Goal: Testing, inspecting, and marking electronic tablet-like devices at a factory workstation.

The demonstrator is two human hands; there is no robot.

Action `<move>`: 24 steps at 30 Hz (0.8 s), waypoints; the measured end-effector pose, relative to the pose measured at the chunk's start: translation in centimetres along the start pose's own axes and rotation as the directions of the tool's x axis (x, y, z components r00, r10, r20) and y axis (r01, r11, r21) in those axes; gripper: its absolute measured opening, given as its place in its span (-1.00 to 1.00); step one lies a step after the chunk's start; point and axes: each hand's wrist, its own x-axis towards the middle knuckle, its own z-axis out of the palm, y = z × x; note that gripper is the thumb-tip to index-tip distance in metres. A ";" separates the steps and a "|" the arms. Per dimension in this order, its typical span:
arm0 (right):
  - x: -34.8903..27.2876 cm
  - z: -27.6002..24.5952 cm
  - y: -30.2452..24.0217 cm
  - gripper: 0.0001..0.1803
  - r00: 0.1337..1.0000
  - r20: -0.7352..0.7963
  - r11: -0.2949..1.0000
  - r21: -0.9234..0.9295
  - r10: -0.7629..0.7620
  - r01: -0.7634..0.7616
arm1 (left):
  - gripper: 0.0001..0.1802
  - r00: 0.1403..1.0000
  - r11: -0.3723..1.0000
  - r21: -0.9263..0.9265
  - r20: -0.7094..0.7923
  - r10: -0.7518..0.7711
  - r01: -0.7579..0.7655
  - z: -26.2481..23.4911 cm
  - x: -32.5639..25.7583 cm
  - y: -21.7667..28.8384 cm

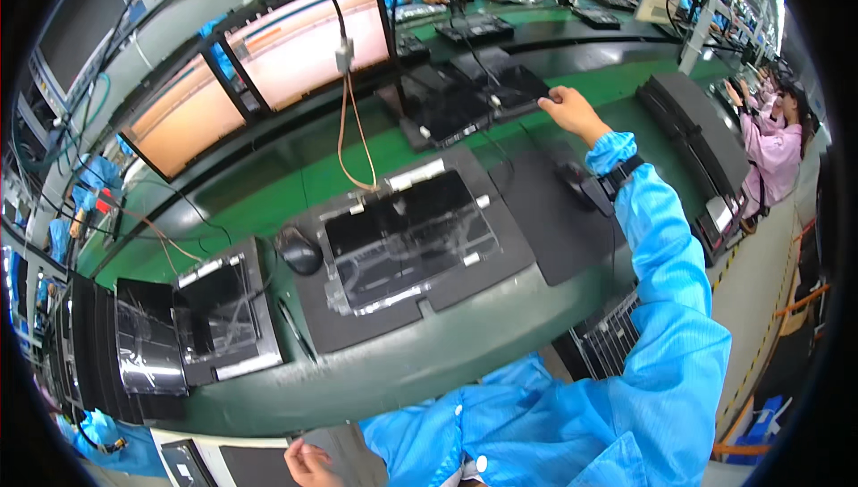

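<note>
My right hand (pixel 576 115) reaches across the bench, thumb and fingers closed on the right edge of a black display panel (pixel 518 87). That panel lies beside another dark panel (pixel 451 114). Low in the picture, near the bench's front edge, hangs my left hand (pixel 309 464); its fingers are loosely bent and apart, with nothing visible in them. In front of me a glossy black display panel (pixel 407 232) with clear film and white tabs rests on a dark grey mat (pixel 357 331). A thin cable (pixel 369 165) runs down to its top edge.
Two lit monitors (pixel 308 31) stand behind. A black mouse (pixel 298 250) and pen (pixel 295 328) lie left of the mat; another mouse (pixel 576 181) is at right. Film-covered panels (pixel 147 335) stand left, black foam trays (pixel 702 134) right. Co-workers (pixel 773 152) sit beyond.
</note>
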 end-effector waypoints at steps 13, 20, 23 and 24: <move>15.8 6.4 3.0 0.24 0.829 0.342 0.896 -0.127 0.442 -0.425 | -0.92 0.715 0.625 0.348 0.368 0.594 -0.699 11.2 4.4 1.4; 15.2 6.4 5.4 -0.44 0.734 0.644 0.657 0.461 0.214 -0.596 | -0.88 0.745 0.658 0.350 0.353 0.566 -0.666 11.6 5.4 1.0; 15.4 6.6 7.4 -0.40 0.704 0.680 0.553 0.513 0.205 -0.656 | -0.90 0.781 0.716 0.314 0.302 0.547 -0.623 11.5 5.2 1.3; 15.5 7.0 7.9 -0.38 0.685 0.713 0.565 0.507 0.149 -0.651 | -0.91 0.748 0.687 0.297 0.294 0.596 -0.664 11.3 5.2 1.4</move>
